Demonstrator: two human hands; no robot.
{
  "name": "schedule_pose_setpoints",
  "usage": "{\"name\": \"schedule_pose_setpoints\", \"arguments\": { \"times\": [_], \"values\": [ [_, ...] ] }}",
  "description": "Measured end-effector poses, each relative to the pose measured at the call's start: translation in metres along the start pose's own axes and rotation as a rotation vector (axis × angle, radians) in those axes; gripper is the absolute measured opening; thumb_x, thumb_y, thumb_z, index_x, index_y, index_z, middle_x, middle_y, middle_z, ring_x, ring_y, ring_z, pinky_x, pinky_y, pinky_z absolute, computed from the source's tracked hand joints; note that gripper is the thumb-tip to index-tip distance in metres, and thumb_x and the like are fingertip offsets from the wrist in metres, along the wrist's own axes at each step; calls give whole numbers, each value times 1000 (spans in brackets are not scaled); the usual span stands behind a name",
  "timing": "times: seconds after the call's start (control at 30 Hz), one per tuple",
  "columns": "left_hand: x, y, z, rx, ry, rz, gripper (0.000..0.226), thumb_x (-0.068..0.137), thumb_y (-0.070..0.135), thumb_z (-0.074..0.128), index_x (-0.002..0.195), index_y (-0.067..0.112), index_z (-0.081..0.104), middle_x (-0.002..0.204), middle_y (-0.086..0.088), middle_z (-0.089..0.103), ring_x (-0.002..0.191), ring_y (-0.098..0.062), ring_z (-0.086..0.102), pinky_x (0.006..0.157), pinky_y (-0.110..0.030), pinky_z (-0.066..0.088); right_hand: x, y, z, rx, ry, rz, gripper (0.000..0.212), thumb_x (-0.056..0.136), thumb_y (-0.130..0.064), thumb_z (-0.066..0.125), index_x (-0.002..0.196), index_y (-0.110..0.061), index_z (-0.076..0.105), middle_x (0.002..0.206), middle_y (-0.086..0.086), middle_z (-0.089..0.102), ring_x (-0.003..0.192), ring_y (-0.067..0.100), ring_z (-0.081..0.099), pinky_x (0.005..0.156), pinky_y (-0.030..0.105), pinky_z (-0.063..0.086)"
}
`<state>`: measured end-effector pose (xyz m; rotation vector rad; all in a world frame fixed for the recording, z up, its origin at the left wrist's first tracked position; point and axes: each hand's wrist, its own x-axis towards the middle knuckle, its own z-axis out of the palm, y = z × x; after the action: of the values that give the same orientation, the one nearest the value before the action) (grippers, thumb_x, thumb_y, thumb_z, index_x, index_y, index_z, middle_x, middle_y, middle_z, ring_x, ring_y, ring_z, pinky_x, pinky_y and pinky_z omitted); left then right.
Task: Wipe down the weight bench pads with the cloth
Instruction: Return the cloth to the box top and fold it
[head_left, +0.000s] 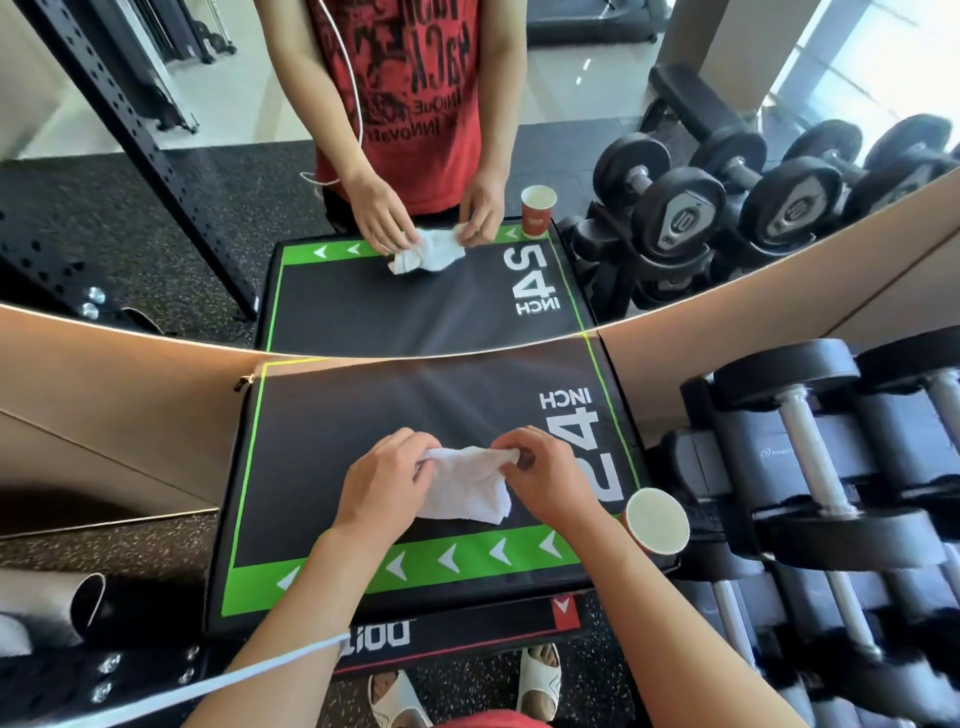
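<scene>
Black speckled rubber floor (156, 540) runs under a gym corner where a wall mirror (467, 156) faces the person and a rack of dumbbells (831, 467) stands to the right. Between them sits a black pad (322, 441) edged in green, marked 24 INCH. A paper cup (657, 522) stands on its near right corner. A white cloth (467, 488) lies bunched mid-pad, its far edge pinched by the left hand (382, 480) and right hand (545, 475).

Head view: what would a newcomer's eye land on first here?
Both hands, left hand and right hand, pinch a white cloth at mid-frame over a black pad with a green border. A paper cup stands at its right edge, and a mirror above repeats the scene.
</scene>
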<state>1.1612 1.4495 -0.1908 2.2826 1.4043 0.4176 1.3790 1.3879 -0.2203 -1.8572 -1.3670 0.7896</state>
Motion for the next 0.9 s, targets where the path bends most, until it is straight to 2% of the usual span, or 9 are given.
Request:
{"name": "schedule_pose_setpoints", "arguments": {
  "times": [0.13, 0.23, 0.33, 0.5, 0.6, 0.7, 0.77, 0.9],
  "values": [
    [5, 2, -21, -14, 107, 8, 15, 95, 15, 65, 101, 28, 70, 98, 13, 63, 88, -17, 60, 69, -35, 50, 9, -18, -4, 58, 96, -102, 31, 82, 4, 64, 93, -22, 78, 94, -13, 67, 74, 6, 59, 67, 17, 45],
    [8, 4, -33, -26, 192, 40, 16, 93, 11, 69, 102, 25, 71, 99, 12, 65, 90, -19, 62, 68, -35, 51, 18, -32, -5, 61, 166, -189, 39, 79, 14, 59, 93, -19, 75, 102, -9, 65, 90, 10, 63, 73, 25, 51],
    [9, 2, -37, -31, 222, 71, 17, 92, 9, 71, 103, 22, 72, 100, 10, 67, 91, -20, 63, 68, -36, 51, 24, -39, -2, 3, 217, -244, 42, 76, 18, 57, 93, -17, 73, 105, -4, 64, 97, 23, 63, 77, 31, 50],
    [0, -5, -27, -60, 181, 30, 17, 92, 10, 70, 102, 24, 70, 99, 13, 64, 90, -16, 62, 69, -34, 49, 17, -32, 10, -18, 127, -155, 40, 74, 9, 62, 103, -14, 74, 109, -2, 61, 97, 18, 62, 82, 27, 51],
    [-5, -6, -18, -72, 165, 2, 17, 91, 11, 69, 100, 26, 70, 98, 14, 64, 88, -15, 61, 68, -30, 43, 9, -28, 19, -23, -30, -82, 40, 72, -7, 73, 110, -20, 72, 110, -8, 58, 86, 2, 59, 76, 17, 49],
    [-3, -7, -16, -83, 170, 1, 17, 92, 12, 69, 100, 27, 70, 98, 13, 64, 87, -15, 61, 67, -31, 45, 8, -29, 26, -39, -90, -15, 29, 78, -21, 75, 106, -24, 74, 104, -12, 60, 85, 2, 59, 78, 19, 48],
    [1, -10, -19, -78, 180, 20, 18, 91, 11, 70, 99, 27, 70, 97, 13, 64, 86, -15, 61, 67, -31, 46, 12, -31, 26, -76, -44, -17, 19, 85, -17, 69, 102, -21, 77, 100, -8, 66, 88, 11, 64, 80, 25, 50],
    [15, -20, -32, -31, 192, 74, 22, 88, 6, 72, 95, 27, 70, 95, 14, 64, 88, -17, 62, 68, -34, 49, 26, -42, 14, -84, 54, -112, 24, 86, -3, 67, 96, -19, 81, 94, -6, 70, 88, 16, 67, 78, 30, 52]
  ]
}}
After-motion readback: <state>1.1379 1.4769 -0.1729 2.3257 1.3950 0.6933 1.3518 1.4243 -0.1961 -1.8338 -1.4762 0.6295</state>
